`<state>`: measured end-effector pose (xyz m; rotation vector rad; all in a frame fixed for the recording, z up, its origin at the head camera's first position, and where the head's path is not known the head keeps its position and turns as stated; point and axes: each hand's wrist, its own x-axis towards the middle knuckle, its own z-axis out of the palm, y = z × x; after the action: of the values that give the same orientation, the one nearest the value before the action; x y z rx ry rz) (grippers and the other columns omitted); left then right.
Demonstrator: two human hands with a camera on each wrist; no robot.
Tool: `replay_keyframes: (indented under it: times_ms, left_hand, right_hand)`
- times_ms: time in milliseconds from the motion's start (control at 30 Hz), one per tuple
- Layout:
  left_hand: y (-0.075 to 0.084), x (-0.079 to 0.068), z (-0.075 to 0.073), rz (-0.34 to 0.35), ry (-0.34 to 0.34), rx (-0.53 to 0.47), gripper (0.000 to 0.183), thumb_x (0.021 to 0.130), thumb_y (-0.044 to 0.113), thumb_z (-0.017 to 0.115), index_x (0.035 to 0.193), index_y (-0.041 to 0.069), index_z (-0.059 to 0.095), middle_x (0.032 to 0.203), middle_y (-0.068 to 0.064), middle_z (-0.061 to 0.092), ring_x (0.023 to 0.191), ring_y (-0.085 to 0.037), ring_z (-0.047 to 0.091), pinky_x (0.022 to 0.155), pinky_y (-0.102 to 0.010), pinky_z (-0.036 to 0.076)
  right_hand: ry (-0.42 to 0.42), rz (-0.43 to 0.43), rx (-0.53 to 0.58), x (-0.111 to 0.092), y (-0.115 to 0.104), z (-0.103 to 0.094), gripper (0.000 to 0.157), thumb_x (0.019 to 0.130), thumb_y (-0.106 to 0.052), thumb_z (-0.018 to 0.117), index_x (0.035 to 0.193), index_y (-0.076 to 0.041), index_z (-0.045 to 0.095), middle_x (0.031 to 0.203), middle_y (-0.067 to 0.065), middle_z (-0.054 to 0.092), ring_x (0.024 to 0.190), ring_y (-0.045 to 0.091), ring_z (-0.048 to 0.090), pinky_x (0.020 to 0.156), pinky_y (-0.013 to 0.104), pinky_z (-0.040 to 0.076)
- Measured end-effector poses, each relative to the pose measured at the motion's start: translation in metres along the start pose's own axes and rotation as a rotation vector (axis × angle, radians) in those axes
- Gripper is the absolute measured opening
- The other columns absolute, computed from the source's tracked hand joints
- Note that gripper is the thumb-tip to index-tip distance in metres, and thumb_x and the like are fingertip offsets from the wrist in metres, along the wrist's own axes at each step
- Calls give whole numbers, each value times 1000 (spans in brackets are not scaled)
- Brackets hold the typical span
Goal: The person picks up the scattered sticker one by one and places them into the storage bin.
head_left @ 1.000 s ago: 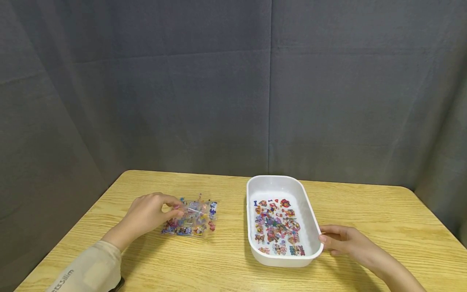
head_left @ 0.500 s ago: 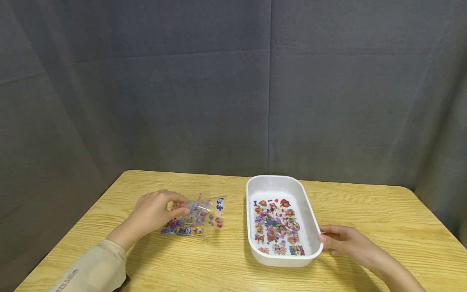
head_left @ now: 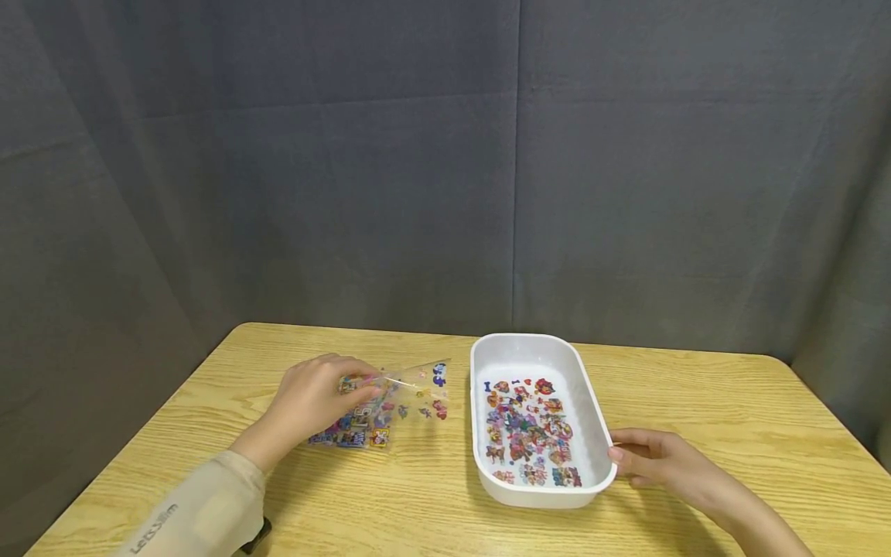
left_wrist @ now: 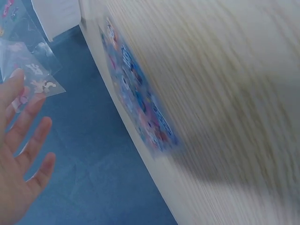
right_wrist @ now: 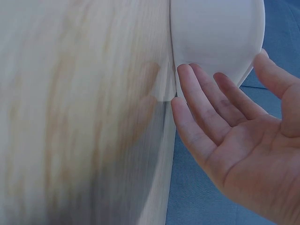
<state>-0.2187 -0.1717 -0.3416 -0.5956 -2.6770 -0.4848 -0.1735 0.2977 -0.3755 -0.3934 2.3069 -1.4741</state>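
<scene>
A transparent sticker sheet [head_left: 440,385] printed with small colourful figures is pinched between the thumb and fingers of my left hand [head_left: 313,394]. Its right end is raised above the table. Beneath it lie more colourful sticker sheets [head_left: 348,437], partly hidden by the hand; the left wrist view shows this pile [left_wrist: 136,89] blurred on the wood. A white tray [head_left: 511,495] stands to the right, with sticker sheets [head_left: 529,433] flat on its floor. My right hand [head_left: 668,464] touches the tray's right side, thumb on the rim and nearly straight fingers against the outer wall.
The wooden table [head_left: 390,510] has rounded far corners. A grey curtain [head_left: 418,193] hangs behind it and along its sides. Under the left sleeve [head_left: 202,503] a dark object [head_left: 257,535] shows, probably part of the worn wrist gear.
My left hand has moved right and lifted the right end of the transparent sheet, drawing it off the pile towards the tray. The right hand and the tray have stayed put.
</scene>
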Motion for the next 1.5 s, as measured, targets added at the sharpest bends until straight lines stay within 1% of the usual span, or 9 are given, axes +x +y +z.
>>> replay_keyframes:
  times_ms: [133, 300, 433, 567, 800, 1033, 1233, 1333, 1500]
  left_hand:
    - [3, 4, 3, 25, 31, -14, 28, 84, 41, 78, 107, 24, 78, 103, 6, 74, 91, -17, 69, 71, -40, 56]
    - [8, 9, 7, 21, 33, -38, 29, 84, 43, 77, 106, 24, 78, 100, 9, 73, 81, -13, 66, 63, -33, 52]
    - [13, 12, 10, 18, 36, -47, 30, 84, 43, 78, 106, 23, 78, 102, 8, 73, 87, -16, 68, 66, -35, 53]
    - [18, 15, 11, 14, 33, -53, 30, 84, 42, 78, 107, 23, 78, 102, 8, 73, 89, -18, 68, 66, -36, 53]
    - [26, 20, 11, 22, 35, -55, 28, 84, 41, 78, 107, 24, 78, 101, 8, 73, 85, -14, 66, 65, -34, 53]
    - [33, 24, 11, 24, 32, -69, 29, 85, 46, 76, 108, 27, 77, 104, 11, 72, 90, -13, 67, 70, -36, 53]
    - [37, 28, 9, 36, 41, -72, 30, 86, 48, 74, 108, 28, 77, 105, 11, 72, 87, -12, 66, 68, -35, 54]
    - [40, 30, 9, 47, 47, -73, 31, 86, 48, 74, 109, 28, 77, 107, 10, 72, 82, -10, 64, 68, -34, 54]
    - [45, 32, 10, 45, 52, -91, 31, 86, 48, 75, 109, 27, 77, 107, 10, 72, 91, -12, 67, 74, -37, 54]
  right_hand:
    - [3, 9, 0, 0, 0, 0, 62, 102, -26, 57, 137, 22, 39, 124, 30, 61, 108, 34, 65, 84, 45, 56]
    - [1, 13, 4, 0, 0, 1, 63, 102, -26, 58, 137, 22, 38, 124, 31, 61, 109, 37, 64, 85, 47, 55]
    - [0, 14, 13, 0, 0, 1, 63, 102, -26, 58, 137, 23, 38, 123, 30, 61, 108, 35, 65, 84, 46, 55]
    - [1, 20, 17, 0, 0, 1, 63, 102, -26, 58, 137, 22, 38, 123, 29, 62, 107, 33, 65, 84, 44, 55]
    - [-3, 11, 3, 0, 0, 0, 61, 102, -25, 58, 137, 22, 39, 123, 29, 62, 108, 36, 65, 84, 47, 55]
    - [-6, 11, -1, 0, 0, 0, 61, 102, -25, 57, 137, 22, 39, 124, 30, 61, 109, 37, 64, 85, 48, 55]
    - [-4, 7, -5, -1, -1, 1, 60, 103, -24, 56, 138, 22, 39, 123, 29, 62, 109, 35, 65, 85, 48, 55]
    - [-3, 10, -4, -2, -1, 0, 60, 103, -24, 56, 138, 21, 39, 124, 29, 62, 109, 34, 65, 85, 47, 55]
    - [0, 2, -12, -2, -2, 1, 59, 103, -23, 56, 137, 22, 39, 123, 29, 62, 109, 34, 65, 85, 48, 55]
